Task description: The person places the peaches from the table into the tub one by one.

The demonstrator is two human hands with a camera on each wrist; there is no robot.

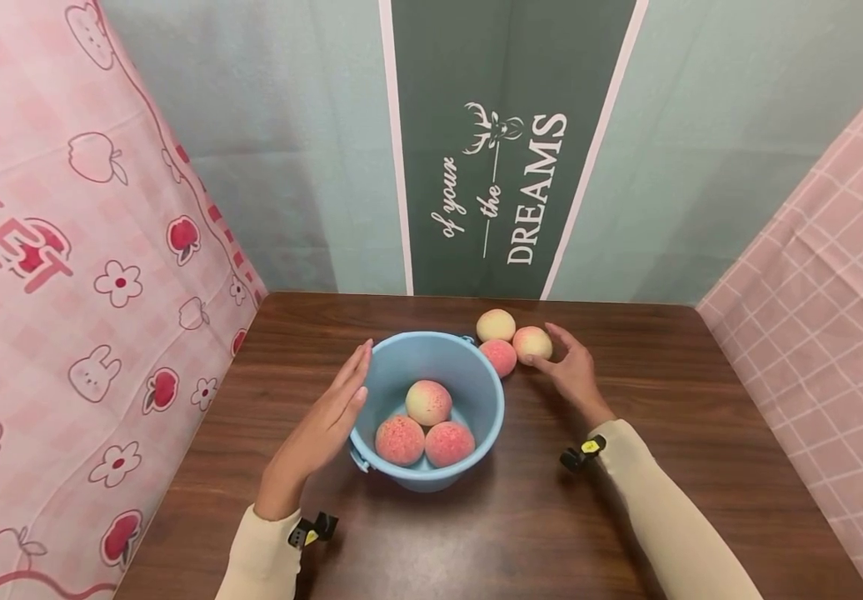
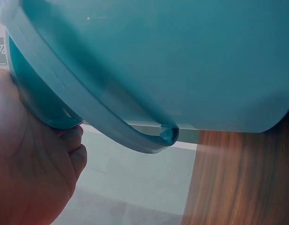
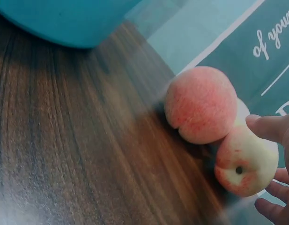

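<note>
A light-blue bucket [image 1: 431, 478] holds three peaches: a pale, pink-flushed peach [image 1: 428, 403] and two pinker ones [image 1: 400, 440]. Along the bucket's left rim lies my left hand [image 1: 324, 423], fingers straight and touching it. In the left wrist view, the bucket's wall and its handle [image 2: 88, 101] fill much of the frame. Right of the bucket are three more peaches: a pink peach [image 1: 499, 357], a pale peach [image 1: 496, 326] behind it, and a yellowish peach [image 3: 247, 161]. My right hand [image 1: 571, 367] spreads thumb and fingers around the yellowish peach; the fingers look apart from it.
Everything stands on a dark wooden table [image 1: 671, 392]. A green printed cloth [image 1: 506, 150] hangs behind the table's far edge. Pink patterned cloths hang at the left [image 1: 87, 275] and right [image 1: 844, 308]. Each wrist carries a small black camera [image 1: 583, 452].
</note>
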